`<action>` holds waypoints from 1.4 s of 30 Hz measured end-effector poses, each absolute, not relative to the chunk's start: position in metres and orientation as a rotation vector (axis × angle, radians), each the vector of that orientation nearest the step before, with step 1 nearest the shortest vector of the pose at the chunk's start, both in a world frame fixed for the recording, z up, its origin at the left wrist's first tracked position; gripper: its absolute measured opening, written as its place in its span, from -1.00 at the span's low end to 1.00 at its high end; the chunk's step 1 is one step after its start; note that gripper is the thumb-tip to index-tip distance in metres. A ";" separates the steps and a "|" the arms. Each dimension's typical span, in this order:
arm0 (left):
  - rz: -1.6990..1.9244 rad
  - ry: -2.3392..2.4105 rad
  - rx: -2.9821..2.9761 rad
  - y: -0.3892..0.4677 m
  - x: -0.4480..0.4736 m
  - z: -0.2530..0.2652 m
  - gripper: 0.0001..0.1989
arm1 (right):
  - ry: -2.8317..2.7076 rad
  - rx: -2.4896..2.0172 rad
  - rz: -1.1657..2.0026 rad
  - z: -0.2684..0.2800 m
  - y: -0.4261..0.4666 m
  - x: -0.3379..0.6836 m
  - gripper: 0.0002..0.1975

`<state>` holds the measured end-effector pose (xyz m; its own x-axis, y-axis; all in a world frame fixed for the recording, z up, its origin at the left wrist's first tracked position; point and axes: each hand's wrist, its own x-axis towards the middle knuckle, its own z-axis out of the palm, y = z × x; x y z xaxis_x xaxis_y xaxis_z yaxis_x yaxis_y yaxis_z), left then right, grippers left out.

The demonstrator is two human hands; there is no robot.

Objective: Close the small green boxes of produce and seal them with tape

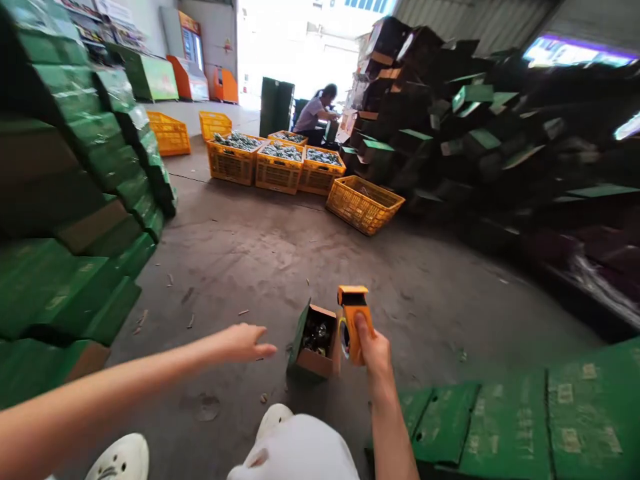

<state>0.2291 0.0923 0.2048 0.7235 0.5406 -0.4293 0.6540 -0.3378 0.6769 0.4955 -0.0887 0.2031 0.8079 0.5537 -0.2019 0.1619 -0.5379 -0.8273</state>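
Note:
An orange tape dispenser (356, 327) with a roll of tape is held up in my right hand (376, 350), its fingers wrapped round it and the thumb on top. Just left of the dispenser, a small green cardboard box (316, 363) stands on the floor with its top open. Dark, shiny small pieces (317, 333) lie inside it; their kind cannot be made out. My left hand (245, 343) is stretched towards the box from the left, empty, fingers out and apart from the box.
Stacked green boxes rise at the left (55, 287), and more green boxes (520, 420) stand at the lower right. Yellow crates (280, 175) of small items and a tilted crate (367, 210) are ahead. A person (311, 117) sits behind them beside a dark heap of boxes (450, 133).

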 end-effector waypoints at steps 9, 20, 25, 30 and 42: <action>-0.517 0.987 2.379 0.044 0.354 0.065 -0.61 | 0.094 -2.261 0.535 0.033 -0.207 0.510 -0.10; -0.614 0.722 2.531 0.205 0.111 0.096 -0.78 | -0.614 -2.547 0.656 0.017 -0.115 0.431 -0.37; -0.601 0.804 2.623 0.220 0.035 0.107 -0.74 | -1.220 -2.631 0.683 -0.002 -0.045 0.378 -0.55; -0.431 0.684 2.716 0.184 0.054 0.100 -0.72 | -1.604 -2.576 0.513 -0.043 -0.014 0.345 -0.65; -0.368 1.120 2.105 0.156 0.075 0.036 -0.75 | -1.690 -2.361 0.634 0.008 0.021 0.331 -0.55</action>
<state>0.0751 0.1565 0.0358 0.5830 0.6058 -0.5414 0.8088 -0.3694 0.4576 0.3313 0.0210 0.0076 0.2674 0.9330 -0.2408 0.8611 -0.3435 -0.3748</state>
